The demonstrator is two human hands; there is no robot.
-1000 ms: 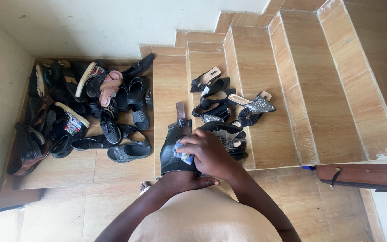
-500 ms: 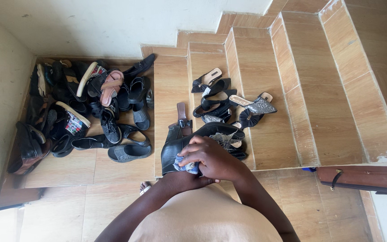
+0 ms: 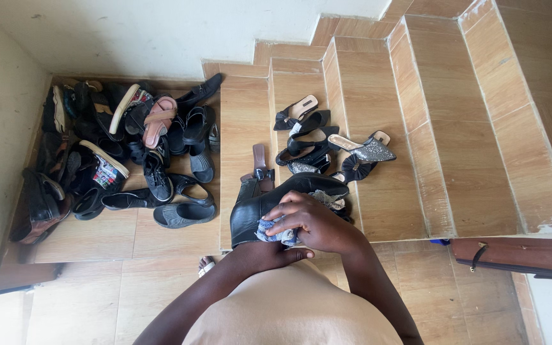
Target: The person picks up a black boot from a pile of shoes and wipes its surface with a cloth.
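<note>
Head view, looking down a tiled stair. Your right hand (image 3: 314, 225) has its grip closed on a crumpled blue cloth (image 3: 277, 233), pressed to the side of a black boot (image 3: 269, 204) at centre frame. Your left hand (image 3: 269, 254), under the boot at 6 o'clock, supports it; its grip is mostly hidden, so you cannot tell how it closes. Keep the boot braced and rub in short strokes; the shoe pile (image 3: 116, 153) lies at 9 o'clock

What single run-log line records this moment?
right hand: presses blue cloth on black boot | left hand: under boot, mostly hidden | shoe pile: landing, left
</note>
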